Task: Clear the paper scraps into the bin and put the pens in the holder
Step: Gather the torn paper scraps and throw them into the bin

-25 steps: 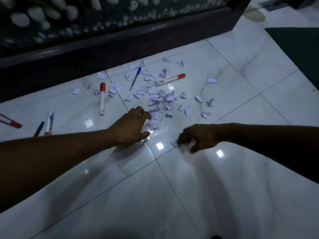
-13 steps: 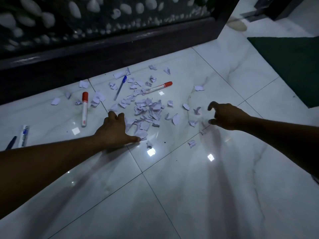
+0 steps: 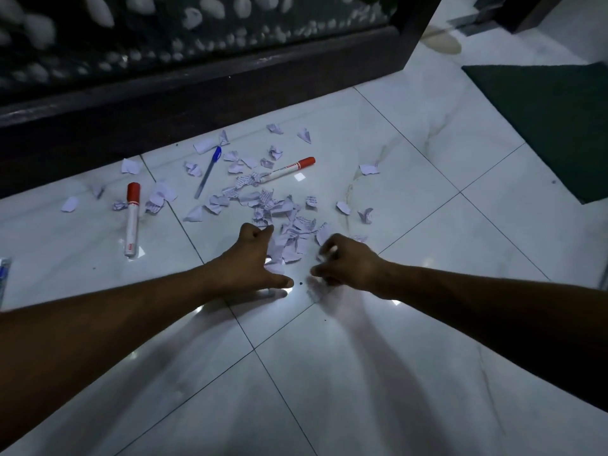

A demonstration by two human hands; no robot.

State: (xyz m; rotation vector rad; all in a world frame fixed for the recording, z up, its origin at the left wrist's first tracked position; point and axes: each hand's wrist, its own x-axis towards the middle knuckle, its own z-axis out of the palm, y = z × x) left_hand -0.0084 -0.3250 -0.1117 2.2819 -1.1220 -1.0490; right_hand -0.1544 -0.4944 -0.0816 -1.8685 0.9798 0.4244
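On the tiled floor (image 3: 378, 373), my left hand (image 3: 245, 264) lies flat, grip open, beside paper scraps (image 3: 289, 232); my right hand (image 3: 345, 263) pinches some.

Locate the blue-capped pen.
Head view, centre-left: blue-capped pen lies on the tiled floor between the two red-capped markers, among paper scraps.

A glossy white marble-look tiled floor (image 3: 411, 373) with thin dark grout lines fills most of the view and mirrors small bright squares of light. Along its far edge runs a dark wooden base (image 3: 197, 90), and above that sits a dark panel studded with pale pebbles (image 3: 164, 24). A dark green mat (image 3: 552, 123) lies at the floor's far right edge.
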